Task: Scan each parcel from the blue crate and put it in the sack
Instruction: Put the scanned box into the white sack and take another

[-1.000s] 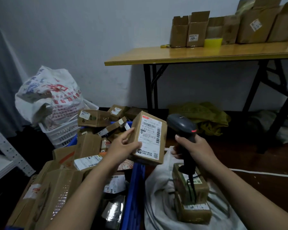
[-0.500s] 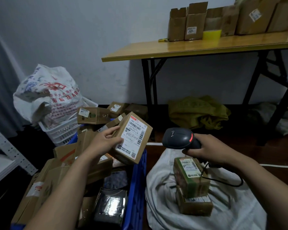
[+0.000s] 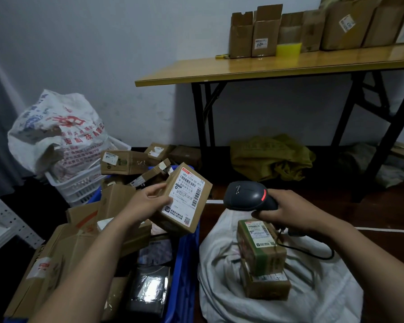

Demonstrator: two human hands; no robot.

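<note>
My left hand (image 3: 147, 202) grips a small cardboard parcel (image 3: 184, 199) by its left side, white label turned up toward me, above the right rim of the blue crate (image 3: 184, 264). The crate holds several cardboard parcels and a dark foil packet. My right hand (image 3: 287, 210) holds a black barcode scanner (image 3: 247, 195) by its handle, head pointing left at the parcel, a red light showing on its side. Below the scanner lies the white sack (image 3: 301, 299) with two boxes (image 3: 259, 250) stacked on its cloth. The scanner's cable hangs over the sack.
A wooden folding table (image 3: 278, 66) with black legs stands behind, carrying several open cartons. A printed white bag (image 3: 56, 134) sits in a white basket at the left. A yellow-green sack (image 3: 271, 157) lies under the table. A white metal shelf stands at far left.
My left hand lowered the parcel and tilted it. My right hand turned the scanner from upright to level, head aimed left at the label, and its red light shows.
</note>
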